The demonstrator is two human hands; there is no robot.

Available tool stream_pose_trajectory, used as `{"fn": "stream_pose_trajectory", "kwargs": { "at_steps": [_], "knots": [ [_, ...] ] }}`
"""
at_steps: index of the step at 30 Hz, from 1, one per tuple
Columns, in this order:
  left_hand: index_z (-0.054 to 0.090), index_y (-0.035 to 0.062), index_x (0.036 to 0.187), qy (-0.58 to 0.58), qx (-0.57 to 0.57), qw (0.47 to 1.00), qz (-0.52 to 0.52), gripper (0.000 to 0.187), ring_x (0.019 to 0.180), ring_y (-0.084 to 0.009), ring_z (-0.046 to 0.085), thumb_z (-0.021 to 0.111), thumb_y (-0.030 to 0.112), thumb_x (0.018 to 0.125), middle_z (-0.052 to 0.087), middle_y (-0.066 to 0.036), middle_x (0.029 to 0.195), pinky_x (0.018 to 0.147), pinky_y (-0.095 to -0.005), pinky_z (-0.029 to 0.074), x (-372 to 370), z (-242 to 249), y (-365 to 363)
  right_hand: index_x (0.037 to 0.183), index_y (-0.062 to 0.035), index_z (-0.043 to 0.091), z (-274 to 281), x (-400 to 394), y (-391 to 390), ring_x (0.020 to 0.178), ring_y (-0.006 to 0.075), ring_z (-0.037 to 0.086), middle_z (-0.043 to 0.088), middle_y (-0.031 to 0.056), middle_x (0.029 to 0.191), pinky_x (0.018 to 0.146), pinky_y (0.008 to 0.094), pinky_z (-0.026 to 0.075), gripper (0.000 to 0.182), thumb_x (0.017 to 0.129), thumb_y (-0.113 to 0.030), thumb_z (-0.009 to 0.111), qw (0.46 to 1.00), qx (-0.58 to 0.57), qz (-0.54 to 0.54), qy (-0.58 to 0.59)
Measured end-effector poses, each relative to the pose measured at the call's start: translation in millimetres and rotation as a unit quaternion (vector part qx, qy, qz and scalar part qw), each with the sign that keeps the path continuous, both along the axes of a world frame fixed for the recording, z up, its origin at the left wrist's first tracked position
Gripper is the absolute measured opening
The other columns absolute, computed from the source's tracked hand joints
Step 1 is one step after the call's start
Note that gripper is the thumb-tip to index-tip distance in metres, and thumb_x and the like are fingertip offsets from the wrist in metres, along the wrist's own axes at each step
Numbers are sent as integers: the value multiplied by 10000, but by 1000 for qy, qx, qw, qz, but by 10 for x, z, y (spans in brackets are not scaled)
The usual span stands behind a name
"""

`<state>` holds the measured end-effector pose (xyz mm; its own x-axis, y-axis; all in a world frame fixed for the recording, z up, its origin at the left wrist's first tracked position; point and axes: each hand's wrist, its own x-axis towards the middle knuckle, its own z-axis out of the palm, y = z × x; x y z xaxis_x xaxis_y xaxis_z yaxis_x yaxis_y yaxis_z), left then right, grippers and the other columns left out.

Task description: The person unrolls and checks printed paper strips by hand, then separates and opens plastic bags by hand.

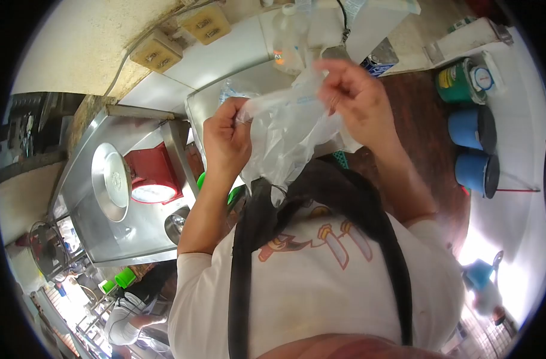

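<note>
A thin, translucent white plastic bag (279,134) hangs crumpled in front of my chest, its upper edge stretched between my hands. My left hand (228,134) is closed, with the bag's left upper corner pinched between thumb and fingers. At the other side, my right hand (363,102) has its fingers curled at the bag's upper right edge; the fingertips are slightly blurred. Below the bag is a black apron (261,209) over a white shirt (315,293).
Behind the hands, a plastic bottle (290,39) stands near the wall. To the left, a red scale (153,173) and a round metal pan (111,182) are on a steel counter (87,221). Blue buckets (472,128) line the right. A person (126,320) is at lower left.
</note>
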<state>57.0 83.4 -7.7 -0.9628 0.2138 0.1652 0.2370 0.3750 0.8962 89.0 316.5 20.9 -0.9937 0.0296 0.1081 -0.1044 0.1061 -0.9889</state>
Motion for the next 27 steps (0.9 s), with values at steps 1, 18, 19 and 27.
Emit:
{"fn": "stream_pose_trajectory", "kwargs": {
  "at_steps": [1, 18, 19, 27],
  "knots": [
    [657, 7, 935, -10, -29, 999, 25, 112, 684, -55, 491, 597, 93, 973, 600, 8, 736, 628, -220, 400, 24, 81, 36, 1245, -7, 561, -17, -40, 40, 707, 101, 556, 591, 47, 810, 676, 277, 490, 407, 905, -172, 714, 999, -47, -26, 9],
    [633, 26, 933, -33, 55, 991, 121, 246, 644, -19, 365, 566, 243, 1028, 486, 84, 720, 570, -189, 286, 307, 129, 237, 920, -31, 684, -176, -95, 98, 610, 128, 583, 655, 54, 710, 598, 266, 474, 152, 928, -183, 687, 995, 52, -44, 66],
    [635, 28, 941, -42, 54, 990, 121, 227, 650, -17, 373, 583, 235, 1018, 490, 84, 724, 575, -184, 293, 317, 110, 228, 921, -30, 684, -157, -93, 72, 606, 127, 582, 654, 56, 707, 597, 266, 474, 158, 931, -188, 684, 995, 39, -56, 76],
    [647, -8, 1006, -100, -162, 982, -15, 225, 655, -144, 522, 722, 165, 883, 610, -69, 748, 632, -308, 447, 94, -243, -212, 892, -40, 659, -35, -87, 327, 585, 95, 535, 591, 32, 639, 572, 265, 445, 283, 986, -303, 614, 985, 105, -133, 10]
  ]
}}
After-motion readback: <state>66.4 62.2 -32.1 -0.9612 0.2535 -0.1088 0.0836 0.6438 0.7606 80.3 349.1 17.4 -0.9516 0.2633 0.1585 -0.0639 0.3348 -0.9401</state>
